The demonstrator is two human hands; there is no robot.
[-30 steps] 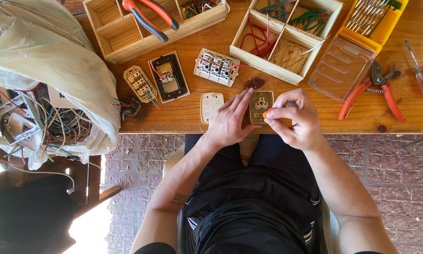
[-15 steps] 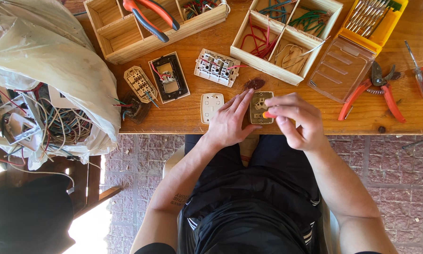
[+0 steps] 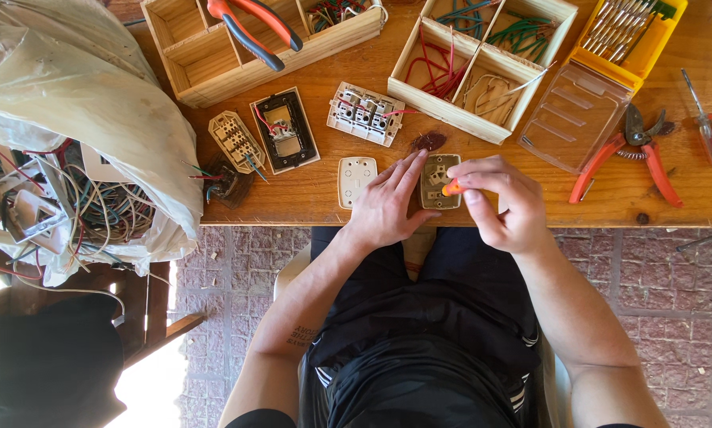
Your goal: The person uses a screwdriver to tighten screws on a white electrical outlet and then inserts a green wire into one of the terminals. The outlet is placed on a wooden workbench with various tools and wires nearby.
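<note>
Here, the left hand (image 3: 387,208) steadied a beige socket plate (image 3: 440,181) on the wooden table (image 3: 482,170) while the right hand (image 3: 502,200) pinched an orange-handled screwdriver (image 3: 452,188) over it.

wooden workbench (image 3: 324,202) in bright sun, reddish brick paver floor (image 3: 657,293) below, dark wooden furniture (image 3: 146,305) at left

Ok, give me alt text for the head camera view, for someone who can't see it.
Seated at a wooden table, a person's left hand steadies a beige socket module while the right hand works an orange-handled screwdriver on it. Switch parts, wire trays and pliers lie around.
</note>
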